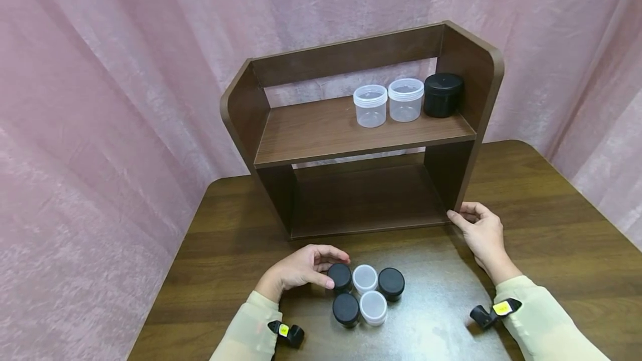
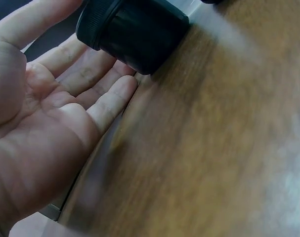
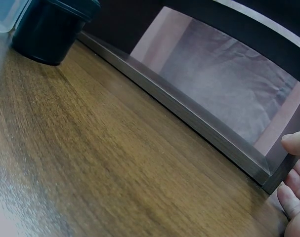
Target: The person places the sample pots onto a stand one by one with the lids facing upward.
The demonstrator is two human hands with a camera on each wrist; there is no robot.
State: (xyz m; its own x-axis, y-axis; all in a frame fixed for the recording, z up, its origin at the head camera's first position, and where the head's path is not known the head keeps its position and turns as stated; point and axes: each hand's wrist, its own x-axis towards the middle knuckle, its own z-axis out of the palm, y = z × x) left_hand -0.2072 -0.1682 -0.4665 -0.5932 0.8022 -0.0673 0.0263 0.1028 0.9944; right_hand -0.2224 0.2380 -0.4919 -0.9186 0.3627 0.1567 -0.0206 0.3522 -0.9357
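Basically, my L hand (image 1: 306,266) is round the back-left black jar (image 1: 340,275) w/o closing on it: thumb by the lid's L edge, fingers reaching fairly straight past the far side, palm wide open. Can't tell if the thumb actually touches. My R hand (image 1: 480,234) pinches the shelf unit (image 1: 366,152) at its lower R front corner, thumb on the front edge, fingers bent round the outside.

That jar stands upright on the table (image 1: 531,205), in a tight group of 5. Next to it, a white-lidded jar (image 1: 365,277), then another black jar (image 1: 391,281); front row = third black jar (image 1: 346,309) on L, second white-lidded jar (image 1: 373,306) on R. Contents hidden: black ones opaque, lids on the rest.

Looks-wise, the jar by my L hand is a short cylinder, all black, w/ a fine-ribbed, slightly wider lid.

Arms: both forearms come in from the bottom of the head view, L angled rightward, R leftward, pale sleeves (image 1: 544,316) to the wrists.

Farther out, on the unit's upper board, R half: 2 clear tubs (image 1: 405,106) side by side, see-through walls, then a big black tub (image 1: 443,96) near the R side panel, contents hidden. Pink curtain (image 1: 125,99) behind.
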